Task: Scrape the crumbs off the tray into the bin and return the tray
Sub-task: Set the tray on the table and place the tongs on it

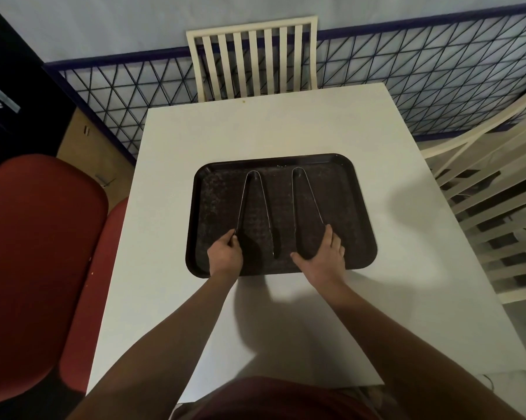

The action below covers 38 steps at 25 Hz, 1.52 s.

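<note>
A dark rectangular tray [361, 207] lies on the white table [286, 125], its surface speckled with fine crumbs. Two metal tongs rest on it, their closed ends pointing away from me. My left hand [225, 254] grips the near left arm of the left tongs [253, 174]. My right hand [322, 257] spans the open near end of the right tongs [298, 170], with the thumb on one arm and the fingers on the other. No bin is in view.
A cream slatted chair [252, 56] stands at the table's far side and another [483, 192] at the right. Red padded seats [37, 237] sit close on the left. A blue wire-mesh fence [407, 80] runs behind the table.
</note>
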{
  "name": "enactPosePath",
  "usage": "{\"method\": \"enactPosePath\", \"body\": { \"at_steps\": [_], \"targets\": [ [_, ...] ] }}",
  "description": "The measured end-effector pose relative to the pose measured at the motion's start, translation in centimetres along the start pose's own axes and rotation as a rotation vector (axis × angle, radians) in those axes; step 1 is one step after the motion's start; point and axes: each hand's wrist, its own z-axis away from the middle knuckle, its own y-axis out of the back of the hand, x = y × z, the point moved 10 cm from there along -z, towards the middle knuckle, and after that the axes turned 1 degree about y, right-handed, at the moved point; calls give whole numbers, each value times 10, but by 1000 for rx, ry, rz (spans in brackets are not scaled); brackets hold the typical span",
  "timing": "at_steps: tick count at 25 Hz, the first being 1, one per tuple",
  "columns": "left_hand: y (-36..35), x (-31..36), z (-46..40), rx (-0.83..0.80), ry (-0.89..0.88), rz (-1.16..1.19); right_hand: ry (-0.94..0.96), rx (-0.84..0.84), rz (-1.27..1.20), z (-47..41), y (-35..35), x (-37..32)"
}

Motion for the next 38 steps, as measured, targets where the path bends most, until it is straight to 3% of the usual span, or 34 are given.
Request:
{"method": "enactPosePath", "body": {
  "at_steps": [27,38],
  "targets": [
    [1,-1,2,8,-22,-17,12,-7,8,0,-1,0],
    [-2,-11,-1,-37,-52,19,-12,87,-149,-9,19,20]
  ]
}}
